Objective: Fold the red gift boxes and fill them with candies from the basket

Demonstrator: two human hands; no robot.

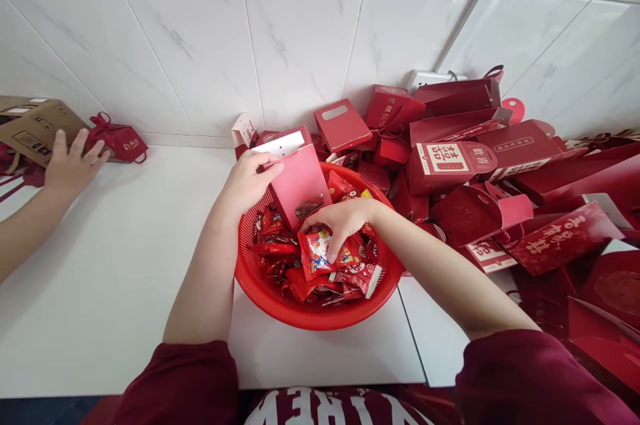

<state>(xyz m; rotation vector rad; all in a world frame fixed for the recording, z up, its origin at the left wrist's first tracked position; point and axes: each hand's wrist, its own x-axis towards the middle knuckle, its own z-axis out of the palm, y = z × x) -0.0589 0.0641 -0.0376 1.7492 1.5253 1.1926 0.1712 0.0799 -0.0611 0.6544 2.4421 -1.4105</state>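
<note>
A red perforated plastic basket (320,323) stands before me, heaped with red candy packets (273,245). With its fingers over the upper edge, my left hand (247,181) grips a pinkish-red paper gift box (303,185) that tilts over the basket's back left. My right hand (343,221) reaches into the basket, thumb and fingers closed on a red snack packet (317,253) with a cartoon print. That packet lies close to the lower end of the box. My right fingertips are partly hidden behind it.
Many red gift boxes (445,165) are piled along the right and behind the basket. At the far left, another person's hand (73,165) touches a brown cardboard box (45,128), beside a small ribboned red box (120,141). A tiled wall (200,31) backs the white table (125,278).
</note>
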